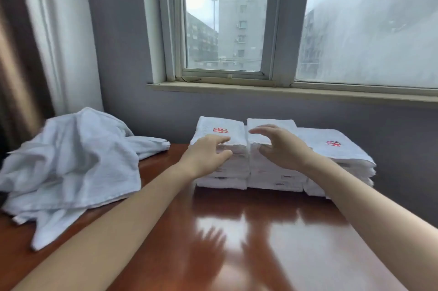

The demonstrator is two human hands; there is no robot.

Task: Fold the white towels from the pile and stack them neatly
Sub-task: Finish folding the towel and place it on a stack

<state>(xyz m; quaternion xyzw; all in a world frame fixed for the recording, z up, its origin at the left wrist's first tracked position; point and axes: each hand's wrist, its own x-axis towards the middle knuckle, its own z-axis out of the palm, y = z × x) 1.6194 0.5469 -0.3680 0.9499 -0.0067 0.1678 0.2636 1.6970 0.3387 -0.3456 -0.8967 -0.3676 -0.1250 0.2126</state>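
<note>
Done: three stacks of folded white towels (272,122) are set side by side on the glossy red-brown wooden counter (237,231), and a red emblem is shown on two of the tops
Left to do: a crumpled pile of unfolded white towels (71,160) is seen well to the left of the stacks, so several folds are judged to remain
Left hand (208,151): held at the front top edge of the leftmost stack, fingers relaxed, nothing grasped; contact cannot be told
Right hand (282,146): raised just in front of the middle stack, fingers loose, nothing held
Step in hand: a squaring-up of the stacks is judged likely
Progress: more towels are judged folded than unfolded; the rightmost stack is seen slightly askew, so some tidying is also judged to be left
</note>
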